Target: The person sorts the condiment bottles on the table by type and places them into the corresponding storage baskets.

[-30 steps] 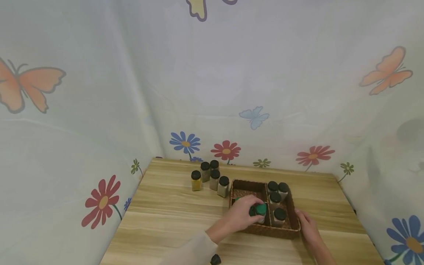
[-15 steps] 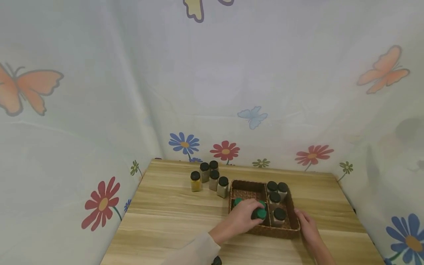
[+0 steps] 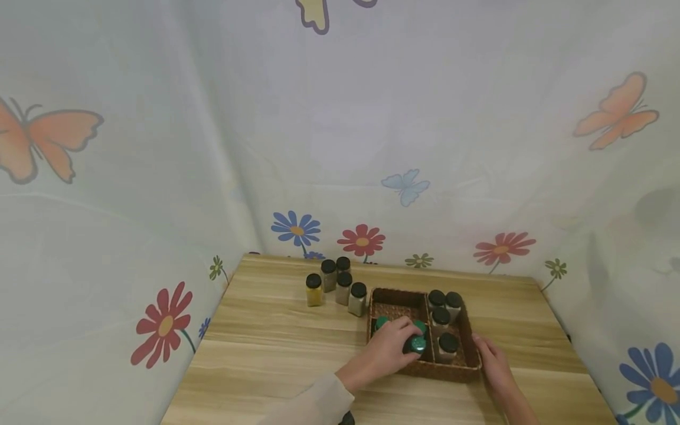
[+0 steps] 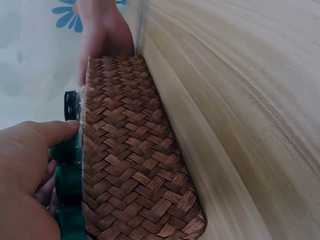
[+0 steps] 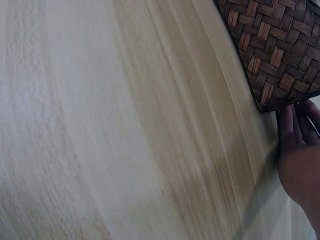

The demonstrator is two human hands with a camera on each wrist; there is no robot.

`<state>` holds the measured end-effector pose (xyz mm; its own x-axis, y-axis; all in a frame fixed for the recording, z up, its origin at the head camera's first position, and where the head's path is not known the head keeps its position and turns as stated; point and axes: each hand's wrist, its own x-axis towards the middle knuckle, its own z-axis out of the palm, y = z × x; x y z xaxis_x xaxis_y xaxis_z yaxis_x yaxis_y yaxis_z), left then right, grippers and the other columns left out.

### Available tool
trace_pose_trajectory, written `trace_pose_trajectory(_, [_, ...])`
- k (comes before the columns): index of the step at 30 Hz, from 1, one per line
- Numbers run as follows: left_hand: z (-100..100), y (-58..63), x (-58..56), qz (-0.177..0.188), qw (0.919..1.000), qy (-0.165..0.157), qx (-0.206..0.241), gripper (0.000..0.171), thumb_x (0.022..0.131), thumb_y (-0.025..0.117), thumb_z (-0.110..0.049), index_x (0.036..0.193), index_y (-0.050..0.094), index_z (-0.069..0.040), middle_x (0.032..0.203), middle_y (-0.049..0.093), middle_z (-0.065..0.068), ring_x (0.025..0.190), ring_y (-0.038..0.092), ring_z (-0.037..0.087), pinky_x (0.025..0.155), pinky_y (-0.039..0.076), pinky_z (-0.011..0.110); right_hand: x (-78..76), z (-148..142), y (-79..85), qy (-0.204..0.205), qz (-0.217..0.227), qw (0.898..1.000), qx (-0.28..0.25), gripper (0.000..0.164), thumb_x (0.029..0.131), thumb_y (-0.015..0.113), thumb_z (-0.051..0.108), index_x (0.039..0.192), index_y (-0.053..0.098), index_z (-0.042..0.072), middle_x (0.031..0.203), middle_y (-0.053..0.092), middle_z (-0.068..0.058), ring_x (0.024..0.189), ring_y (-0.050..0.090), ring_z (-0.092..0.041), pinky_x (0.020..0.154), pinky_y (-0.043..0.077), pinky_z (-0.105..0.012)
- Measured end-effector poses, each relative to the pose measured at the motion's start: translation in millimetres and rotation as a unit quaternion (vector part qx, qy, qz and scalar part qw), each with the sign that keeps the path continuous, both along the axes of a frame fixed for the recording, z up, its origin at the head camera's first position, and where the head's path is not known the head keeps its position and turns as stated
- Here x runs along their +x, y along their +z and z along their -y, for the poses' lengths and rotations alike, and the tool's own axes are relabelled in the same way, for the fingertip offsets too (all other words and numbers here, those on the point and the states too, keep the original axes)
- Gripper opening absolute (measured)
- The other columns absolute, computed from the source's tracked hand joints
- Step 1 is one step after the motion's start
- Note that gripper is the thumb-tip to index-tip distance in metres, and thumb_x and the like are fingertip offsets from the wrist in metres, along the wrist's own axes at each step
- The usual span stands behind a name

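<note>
My left hand (image 3: 389, 348) reaches into the front left compartment of a brown woven basket (image 3: 435, 370). Its thumb and fingers pinch a green-lidded jar (image 3: 418, 344); the jar's body is hidden inside the basket. Close by, another green lid (image 3: 382, 322) shows beyond the hand. In the left wrist view the thumb (image 4: 60, 131) lies at the basket's rim against a green lid (image 4: 67, 150). My right hand (image 3: 495, 364) rests against the basket's right outer wall, and the right wrist view shows its fingers (image 5: 287, 127) straight along the weave.
Several black-lidded jars (image 3: 440, 317) stand in the basket's right compartment. Left of the basket, more black-lidded jars are grouped on the wooden table (image 3: 255, 342), one with yellow contents (image 3: 314, 293). A dark object (image 3: 347, 418) is partly visible at the front edge. Patterned curtain hangs behind.
My left hand has lowered the green-lidded jar into the front left compartment and shifted slightly toward the front. My right hand stays at the basket's side.
</note>
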<state>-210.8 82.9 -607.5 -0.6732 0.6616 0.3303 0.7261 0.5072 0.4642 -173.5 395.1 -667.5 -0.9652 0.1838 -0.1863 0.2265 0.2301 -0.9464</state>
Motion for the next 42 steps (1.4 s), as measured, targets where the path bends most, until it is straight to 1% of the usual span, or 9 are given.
trace_pose_trajectory(4, [0.0,-2.1,-1.1,-0.020,0.9996,0.000,-0.021,0.041,0.094,0.083,-0.036,0.130,0.070,-0.022,0.117,0.060,-0.011,0.104,0.059,-0.001,0.088,0.051,0.014,-0.4,0.3,-0.7,-0.003,-0.003,1.000,0.000,0.081,0.113,0.040,0.055,0.157,0.036,-0.012,0.163,0.034,-0.034,0.156,0.025,-0.044,0.128,0.015,-0.058])
trace_pose_trajectory(8, [0.0,-4.4,-1.5,-0.052,0.9980,0.000,-0.035,0.039,0.094,0.083,-0.038,0.128,0.070,-0.024,0.118,0.061,-0.011,0.107,0.061,0.002,0.092,0.052,0.018,-0.4,0.8,-0.8,-0.007,-0.006,1.000,0.000,0.079,0.113,0.040,0.054,0.157,0.037,-0.012,0.162,0.036,-0.033,0.155,0.027,-0.043,0.128,0.016,-0.057])
trace_pose_trajectory(11, [0.0,-5.8,-1.4,-0.074,0.9964,0.001,-0.041,0.038,0.094,0.083,-0.039,0.127,0.070,-0.025,0.118,0.062,-0.011,0.109,0.062,0.004,0.094,0.052,0.021,-0.4,1.0,-0.4,-0.006,-0.004,1.000,-0.004,0.079,0.113,0.040,0.053,0.158,0.035,-0.012,0.163,0.033,-0.034,0.156,0.025,-0.044,0.128,0.015,-0.058])
trace_pose_trajectory(15, [-0.2,-6.1,-1.2,-0.083,0.9954,0.001,-0.047,0.039,0.094,0.083,-0.040,0.127,0.071,-0.024,0.119,0.062,-0.010,0.110,0.062,0.005,0.095,0.052,0.024,-0.1,1.5,-0.6,-0.005,0.002,1.000,-0.017,0.080,0.113,0.041,0.053,0.159,0.032,-0.012,0.165,0.031,-0.033,0.157,0.022,-0.043,0.128,0.014,-0.057])
trace_pose_trajectory(23, [0.3,-5.9,-1.6,-0.068,0.9962,-0.004,-0.054,0.038,0.096,0.081,-0.042,0.128,0.071,-0.024,0.119,0.062,-0.011,0.109,0.060,0.005,0.093,0.051,0.023,0.6,2.3,1.0,-0.006,0.006,1.000,-0.008,0.081,0.113,0.040,0.054,0.159,0.031,-0.013,0.164,0.031,-0.035,0.157,0.020,-0.046,0.128,0.014,-0.058])
trace_pose_trajectory(29, [0.9,-5.6,-2.3,-0.056,0.9969,-0.004,-0.055,0.040,0.096,0.080,-0.044,0.130,0.071,-0.025,0.121,0.061,-0.011,0.111,0.060,0.005,0.096,0.051,0.024,0.0,1.8,1.9,-0.007,0.010,1.000,-0.011,0.082,0.113,0.040,0.055,0.160,0.031,-0.012,0.164,0.030,-0.035,0.158,0.019,-0.045,0.128,0.013,-0.057])
trace_pose_trajectory(34, [3.0,-1.7,-1.5,-0.018,0.9989,-0.012,-0.042,0.041,0.097,0.078,-0.044,0.132,0.070,-0.025,0.122,0.060,-0.012,0.110,0.058,0.002,0.098,0.051,0.025,-0.4,-0.2,1.6,-0.001,0.006,1.000,-0.011,0.078,0.114,0.040,0.050,0.159,0.030,-0.013,0.166,0.027,-0.034,0.158,0.017,-0.045,0.128,0.012,-0.058])
trace_pose_trajectory(38, [4.0,2.5,-1.8,0.016,0.9992,-0.020,-0.031,0.041,0.097,0.078,-0.043,0.133,0.070,-0.023,0.121,0.060,-0.012,0.108,0.059,0.000,0.096,0.051,0.025,-1.2,-1.3,0.8,0.000,0.005,1.000,-0.014,0.075,0.115,0.040,0.047,0.160,0.029,-0.013,0.166,0.026,-0.035,0.158,0.016,-0.045,0.128,0.011,-0.058])
trace_pose_trajectory(42, [3.9,5.6,-3.2,0.037,0.9987,-0.023,-0.026,0.043,0.098,0.079,-0.041,0.134,0.069,-0.021,0.122,0.062,-0.012,0.108,0.060,0.000,0.091,0.052,0.019,-0.5,-0.7,0.5,0.002,0.003,1.000,-0.015,0.082,0.113,0.041,0.053,0.160,0.029,-0.012,0.166,0.026,-0.034,0.158,0.016,-0.046,0.128,0.011,-0.059])
